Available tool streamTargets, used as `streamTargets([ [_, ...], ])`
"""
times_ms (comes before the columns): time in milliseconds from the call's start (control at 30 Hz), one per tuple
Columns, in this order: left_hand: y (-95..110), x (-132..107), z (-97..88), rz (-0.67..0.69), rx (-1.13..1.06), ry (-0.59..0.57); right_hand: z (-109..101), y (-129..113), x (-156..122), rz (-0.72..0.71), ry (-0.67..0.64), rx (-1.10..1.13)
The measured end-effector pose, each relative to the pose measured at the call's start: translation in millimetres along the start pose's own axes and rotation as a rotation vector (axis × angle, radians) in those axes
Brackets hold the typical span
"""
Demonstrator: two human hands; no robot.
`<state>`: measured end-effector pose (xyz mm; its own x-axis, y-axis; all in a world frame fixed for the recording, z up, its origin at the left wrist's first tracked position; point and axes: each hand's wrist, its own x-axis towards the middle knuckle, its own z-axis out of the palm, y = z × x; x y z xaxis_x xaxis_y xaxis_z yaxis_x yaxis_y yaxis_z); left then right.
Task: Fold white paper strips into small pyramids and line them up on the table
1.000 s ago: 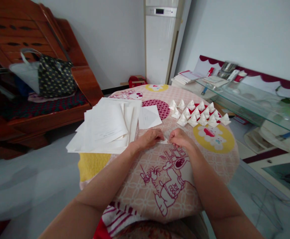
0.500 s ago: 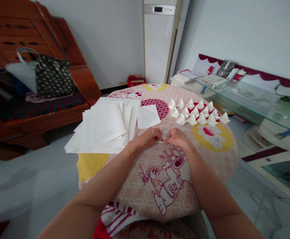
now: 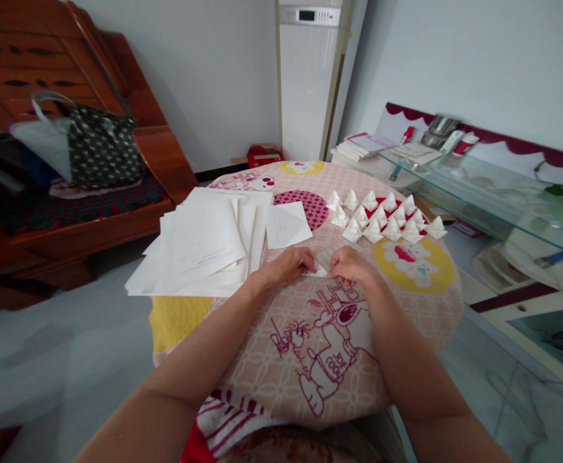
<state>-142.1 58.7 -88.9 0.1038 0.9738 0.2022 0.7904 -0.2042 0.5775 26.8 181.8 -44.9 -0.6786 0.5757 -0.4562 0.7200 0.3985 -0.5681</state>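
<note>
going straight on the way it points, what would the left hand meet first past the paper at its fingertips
Probably the right hand: the left hand points across toward it, with the small white paper between them, though exact depth is hard to judge.

Room: home living room
Furniture: carved wooden bench (image 3: 161, 159)
Cooling: standing air conditioner (image 3: 307, 83)
Tablecloth (image 3: 416, 321): cartoon print

On the table (image 3: 421, 315), a piece of paper (image 3: 318, 271) lies between my left hand (image 3: 288, 265) and my right hand (image 3: 352, 265). A paper stack (image 3: 199, 241) lies to my left, folded papers (image 3: 372, 232) beyond my right hand, and one loose sheet (image 3: 288, 226) between these groups.
</note>
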Motion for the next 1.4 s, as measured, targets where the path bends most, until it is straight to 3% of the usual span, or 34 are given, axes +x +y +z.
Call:
streamTargets([
  [167,0.7,-1.5,-1.8,0.027,-0.014,0.000,-8.8,6.2,-2.0,0.001,-0.029,0.026],
  [333,4.5,-2.8,-5.7,-0.003,-0.036,0.006,3.2,-3.3,-1.5,-0.229,0.015,0.247],
  [567,7.5,-3.2,-6.3,-0.084,-0.024,0.029,23.6,-16.0,3.5,-0.222,0.107,0.013],
  [967,19.0,1.2,-1.3,-0.378,-0.112,0.119,26.6,-15.5,13.5,-0.221,0.159,-0.124],
  [1400,12.7,-4.5,-9.2,-0.347,-0.264,0.036,29.1,-10.8,17.0,-0.227,0.159,-0.115],
])
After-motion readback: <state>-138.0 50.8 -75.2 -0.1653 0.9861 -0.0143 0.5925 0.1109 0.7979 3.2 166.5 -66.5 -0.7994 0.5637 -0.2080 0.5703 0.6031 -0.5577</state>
